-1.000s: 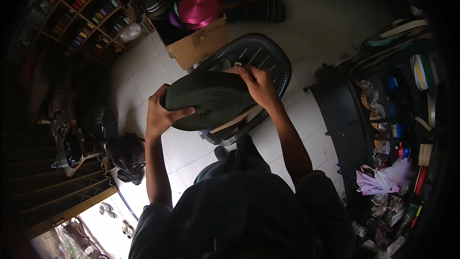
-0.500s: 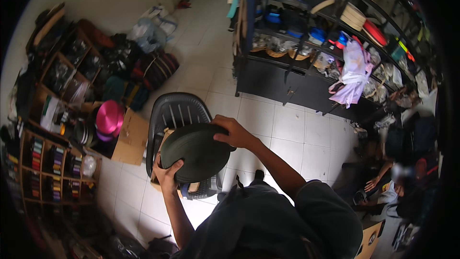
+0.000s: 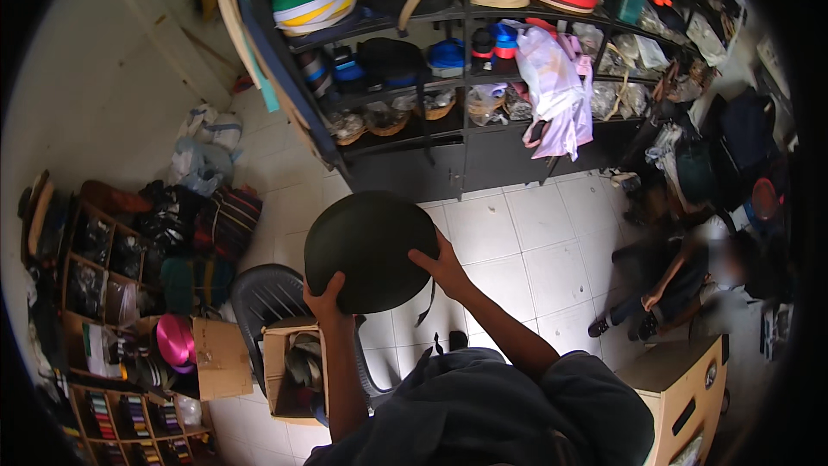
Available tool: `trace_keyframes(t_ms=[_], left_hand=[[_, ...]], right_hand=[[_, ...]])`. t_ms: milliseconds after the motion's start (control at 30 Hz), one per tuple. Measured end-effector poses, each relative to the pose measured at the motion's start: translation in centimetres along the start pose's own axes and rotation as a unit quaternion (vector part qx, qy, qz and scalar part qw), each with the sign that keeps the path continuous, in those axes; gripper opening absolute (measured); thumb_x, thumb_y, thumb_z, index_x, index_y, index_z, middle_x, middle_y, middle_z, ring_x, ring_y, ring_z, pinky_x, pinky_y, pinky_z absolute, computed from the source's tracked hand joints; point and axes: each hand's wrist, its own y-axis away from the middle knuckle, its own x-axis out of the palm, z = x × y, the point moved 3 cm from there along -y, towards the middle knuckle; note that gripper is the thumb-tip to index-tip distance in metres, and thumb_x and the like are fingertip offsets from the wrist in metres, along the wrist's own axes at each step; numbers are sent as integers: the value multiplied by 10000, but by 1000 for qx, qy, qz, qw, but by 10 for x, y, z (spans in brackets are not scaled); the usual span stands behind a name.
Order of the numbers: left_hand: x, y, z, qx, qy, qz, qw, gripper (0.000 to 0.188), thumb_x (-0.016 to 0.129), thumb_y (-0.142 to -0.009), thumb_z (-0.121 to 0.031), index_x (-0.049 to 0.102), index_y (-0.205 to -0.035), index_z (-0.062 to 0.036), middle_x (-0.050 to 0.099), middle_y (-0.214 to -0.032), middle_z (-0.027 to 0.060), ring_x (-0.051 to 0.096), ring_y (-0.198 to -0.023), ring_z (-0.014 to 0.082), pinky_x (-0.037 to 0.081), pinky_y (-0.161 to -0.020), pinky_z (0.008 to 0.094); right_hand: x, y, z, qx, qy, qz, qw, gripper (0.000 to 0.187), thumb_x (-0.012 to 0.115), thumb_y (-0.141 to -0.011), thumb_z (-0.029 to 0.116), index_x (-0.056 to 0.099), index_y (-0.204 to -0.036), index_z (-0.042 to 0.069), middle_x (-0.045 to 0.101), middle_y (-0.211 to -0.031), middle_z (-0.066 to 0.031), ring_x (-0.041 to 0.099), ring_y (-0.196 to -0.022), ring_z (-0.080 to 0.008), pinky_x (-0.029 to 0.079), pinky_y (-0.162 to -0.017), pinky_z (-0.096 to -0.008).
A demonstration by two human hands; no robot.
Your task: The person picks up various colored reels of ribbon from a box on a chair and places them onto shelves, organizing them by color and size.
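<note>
Both hands hold up a wide, dark green roll of webbing [image 3: 371, 250], its broad round face turned toward me. My left hand [image 3: 326, 293] clasps its lower left edge, thumb over the face. On the right edge my right hand [image 3: 442, 267] grips in the same way, with its thumb on the face. A thin loose end of the strap [image 3: 427, 304] dangles below the roll near my right hand. The fingers behind the roll are hidden. Below my left hand, an open cardboard box [image 3: 274, 371] with rolled strips inside rests on a black plastic chair [image 3: 250, 289].
Ahead stands a black metal shelf [image 3: 466, 34] with webbing rolls, baskets and a hanging pale plastic bag [image 3: 556, 91]. Wooden cubbies [image 3: 112, 250] and a pink roll [image 3: 175, 341] are at left. A seated person [image 3: 668, 280] and a wooden cabinet [image 3: 677, 380] are at right.
The roll has been lifted from above the chair and box, away toward the shelf, and its face now shows more fully. My right hand has shifted down its right edge. The view has turned right.
</note>
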Motion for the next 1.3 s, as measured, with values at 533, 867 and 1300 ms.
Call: trace_keyframes(t_ms=[533, 867, 1300], left_hand=[[160, 5, 197, -280, -171, 409, 852, 543, 463, -953, -400, 372, -1344, -35, 467, -1310, 109, 486, -1173, 206, 385, -991, 366], [221, -88, 148, -325, -83, 457, 824, 225, 507, -918, -107, 465, -1105, 11, 569, -699, 101, 537, -545, 168, 438, -526, 298], [286, -255, 58, -70, 99, 272, 955, 405, 481, -882, -53, 325, -1256, -44, 559, -829, 126, 545, -556, 192, 432, -508, 304]], right_hand=[[-153, -52, 54, -20, -256, -198, 946, 650, 528, -899, 457, 363, -1345, 13, 481, -1291, -167, 475, -1184, -292, 384, -1009, -412], [-181, -146, 72, -107, -220, -221, 944, 573, 536, -910, 340, 364, -1334, -4, 478, -1290, -147, 481, -1175, -268, 392, -991, -396], [-102, -308, 102, -133, -251, -147, 947, 499, 575, -888, 263, 430, -1301, 22, 508, -1289, -97, 494, -1177, -222, 363, -1014, -378]])
